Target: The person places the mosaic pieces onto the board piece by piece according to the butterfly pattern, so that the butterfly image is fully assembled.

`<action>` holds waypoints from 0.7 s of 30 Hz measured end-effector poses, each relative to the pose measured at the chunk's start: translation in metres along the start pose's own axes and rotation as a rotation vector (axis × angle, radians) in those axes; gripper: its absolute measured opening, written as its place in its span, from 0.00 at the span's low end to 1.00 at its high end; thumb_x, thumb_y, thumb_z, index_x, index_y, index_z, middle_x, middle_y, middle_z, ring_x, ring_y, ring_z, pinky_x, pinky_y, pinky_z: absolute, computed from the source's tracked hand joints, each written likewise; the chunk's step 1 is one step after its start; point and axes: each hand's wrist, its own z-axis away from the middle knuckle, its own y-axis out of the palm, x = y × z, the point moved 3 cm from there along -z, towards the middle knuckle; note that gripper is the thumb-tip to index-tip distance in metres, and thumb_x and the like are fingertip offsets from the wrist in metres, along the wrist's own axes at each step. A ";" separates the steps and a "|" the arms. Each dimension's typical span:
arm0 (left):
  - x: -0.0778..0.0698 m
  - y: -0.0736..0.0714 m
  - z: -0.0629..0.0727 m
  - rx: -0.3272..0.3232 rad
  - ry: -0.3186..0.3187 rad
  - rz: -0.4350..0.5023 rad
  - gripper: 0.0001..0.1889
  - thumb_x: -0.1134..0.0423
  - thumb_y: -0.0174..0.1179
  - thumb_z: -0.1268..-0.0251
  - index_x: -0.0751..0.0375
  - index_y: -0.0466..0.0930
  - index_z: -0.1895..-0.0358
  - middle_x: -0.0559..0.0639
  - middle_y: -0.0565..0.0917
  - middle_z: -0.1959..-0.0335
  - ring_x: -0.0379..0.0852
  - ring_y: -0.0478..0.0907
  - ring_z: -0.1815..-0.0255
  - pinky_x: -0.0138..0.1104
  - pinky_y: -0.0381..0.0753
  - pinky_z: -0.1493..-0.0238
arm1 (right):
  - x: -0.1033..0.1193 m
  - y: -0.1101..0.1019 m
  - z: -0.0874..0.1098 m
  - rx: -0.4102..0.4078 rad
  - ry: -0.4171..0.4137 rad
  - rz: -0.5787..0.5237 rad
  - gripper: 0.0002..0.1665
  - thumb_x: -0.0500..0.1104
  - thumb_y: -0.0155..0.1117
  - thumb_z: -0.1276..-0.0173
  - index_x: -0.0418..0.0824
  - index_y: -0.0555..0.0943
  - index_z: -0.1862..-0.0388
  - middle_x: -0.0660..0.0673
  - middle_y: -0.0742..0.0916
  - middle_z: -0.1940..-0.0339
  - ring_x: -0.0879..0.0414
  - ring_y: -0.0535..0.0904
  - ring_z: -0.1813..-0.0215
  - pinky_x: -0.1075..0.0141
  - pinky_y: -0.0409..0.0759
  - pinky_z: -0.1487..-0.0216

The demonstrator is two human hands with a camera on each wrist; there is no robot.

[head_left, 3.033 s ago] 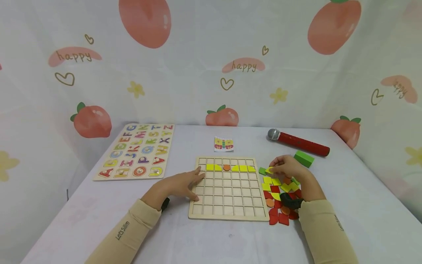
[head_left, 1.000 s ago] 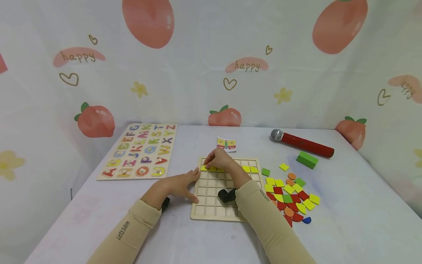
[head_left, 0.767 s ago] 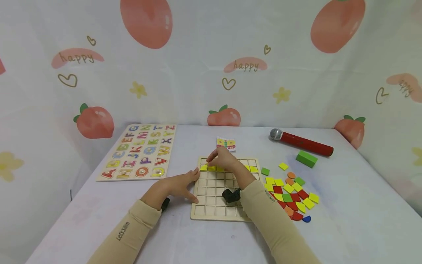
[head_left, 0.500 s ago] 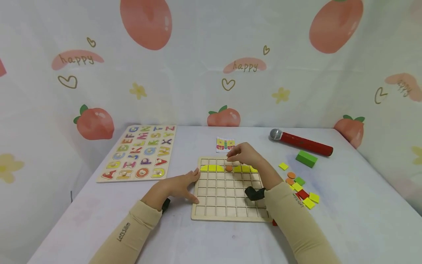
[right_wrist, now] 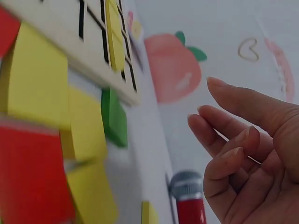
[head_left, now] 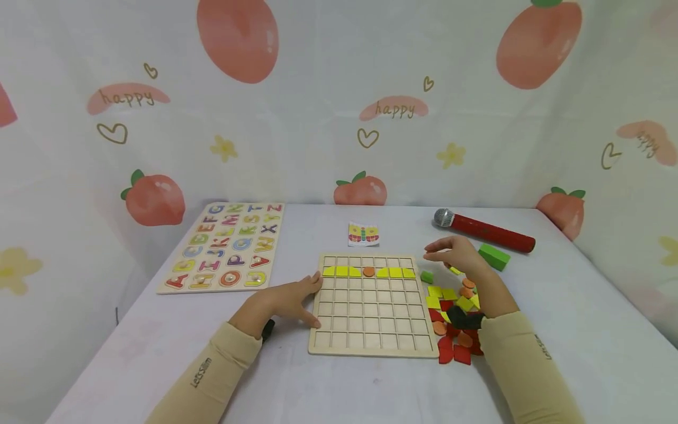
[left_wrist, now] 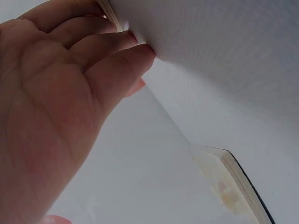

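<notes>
A wooden grid board (head_left: pixel 372 310) lies flat before me, its second row filled with yellow pieces (head_left: pixel 395 272) and an orange disc (head_left: pixel 368 271) in the middle. My left hand (head_left: pixel 290 301) rests at the board's left edge with its fingers spread. Over the loose pieces to the right hovers my right hand (head_left: pixel 461 257). In the right wrist view the thumb of that hand (right_wrist: pixel 252 149) stands apart from its loosely bent fingers, and nothing is held. Below it are yellow tiles (head_left: pixel 449 294), red tiles (head_left: pixel 462 354) and a green tile (head_left: pixel 427 277), partly hidden by the arm.
Behind the board lies a small butterfly pattern card (head_left: pixel 363 234). An alphabet puzzle board (head_left: pixel 222 244) is at the left. At the back right are a red microphone (head_left: pixel 487 231) and a green block (head_left: pixel 494 257). A patterned cloth (head_left: pixel 296 153) hangs behind the table.
My right hand took a yellow piece from the pile and set it at the row's left end. It let go and moved back right, over the pile. My left hand stayed at the board's edge.
</notes>
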 end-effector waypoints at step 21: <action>0.000 -0.001 0.000 0.000 -0.001 0.009 0.52 0.48 0.70 0.52 0.57 0.47 0.26 0.50 0.43 0.23 0.52 0.41 0.23 0.46 0.48 0.25 | -0.070 -0.018 0.006 -0.101 0.255 -0.086 0.24 0.44 0.67 0.40 0.31 0.78 0.49 0.48 0.78 0.67 0.56 0.69 0.70 0.69 0.70 0.69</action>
